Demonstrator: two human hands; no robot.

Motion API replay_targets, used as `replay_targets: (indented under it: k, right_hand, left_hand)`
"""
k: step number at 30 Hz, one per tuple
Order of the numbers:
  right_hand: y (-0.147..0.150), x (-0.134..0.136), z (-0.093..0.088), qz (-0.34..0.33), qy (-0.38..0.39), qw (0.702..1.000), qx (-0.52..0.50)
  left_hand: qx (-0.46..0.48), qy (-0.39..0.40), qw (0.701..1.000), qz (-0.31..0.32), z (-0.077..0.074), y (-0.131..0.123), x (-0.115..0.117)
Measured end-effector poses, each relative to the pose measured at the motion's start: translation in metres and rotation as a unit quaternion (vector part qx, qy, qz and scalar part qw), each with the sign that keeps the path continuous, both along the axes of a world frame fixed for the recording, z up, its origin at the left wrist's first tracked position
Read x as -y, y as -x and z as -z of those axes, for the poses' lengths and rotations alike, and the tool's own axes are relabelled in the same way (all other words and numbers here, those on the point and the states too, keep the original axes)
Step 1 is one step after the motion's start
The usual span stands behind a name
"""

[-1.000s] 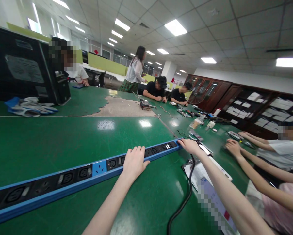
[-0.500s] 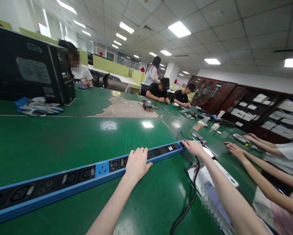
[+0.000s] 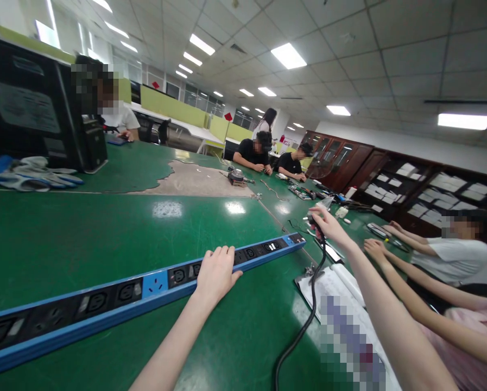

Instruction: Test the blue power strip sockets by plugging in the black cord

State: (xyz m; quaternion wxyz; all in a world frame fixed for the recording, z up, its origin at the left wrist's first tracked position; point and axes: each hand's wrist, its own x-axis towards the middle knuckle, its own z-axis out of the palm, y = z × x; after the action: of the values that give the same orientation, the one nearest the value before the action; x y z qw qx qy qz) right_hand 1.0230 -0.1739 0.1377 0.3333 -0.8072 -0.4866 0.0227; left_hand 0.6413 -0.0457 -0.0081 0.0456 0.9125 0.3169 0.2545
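Observation:
A long blue power strip [image 3: 116, 296] with black sockets lies slantwise across the green table [image 3: 105, 233]. My left hand [image 3: 215, 273] rests on top of it near its middle, fingers curled over the far edge. My right hand [image 3: 327, 222] is raised past the strip's right end and closed on a black plug. A black cable [image 3: 304, 326] runs down from that plug towards the near edge.
Papers [image 3: 336, 293] lie under my right forearm. A neighbour's arms [image 3: 393, 260] rest on the table to the right. Gloves [image 3: 31, 176] and a black computer case [image 3: 39, 108] stand at the back left; several people sit further along.
My right hand has left the right end of the strip and risen to the right, holding the black plug. My left hand stays on the strip.

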Motion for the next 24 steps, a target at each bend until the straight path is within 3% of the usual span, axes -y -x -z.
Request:
replay_targets:
  k: [4, 8, 11, 17, 24]
  right_hand:
    - [-0.005, 0.000, 0.028, -0.013, 0.056, 0.983, -0.172]
    - [-0.016, -0.010, 0.056, 0.007, -0.019, 0.979, -0.202]
    - [-0.020, -0.022, 0.071, -0.016, -0.027, 0.978, -0.207]
    - [-0.031, -0.035, 0.083, -0.055, 0.053, 0.995, -0.064]
    - [-0.051, -0.012, 0.086, -0.155, 0.119, 0.976, 0.090]
  left_hand:
    - [-0.001, -0.001, 1.000, 0.001, 0.000, -0.001, 0.000]
    - [-0.006, 0.001, 1.000, 0.004, 0.000, -0.002, 0.001]
    - [-0.007, -0.001, 1.000, 0.002, 0.000, -0.003, 0.001]
    - [-0.005, -0.004, 1.000, 0.002, 0.000, -0.003, 0.000]
    - [-0.005, 0.004, 1.000, 0.004, 0.001, -0.004, -0.001]
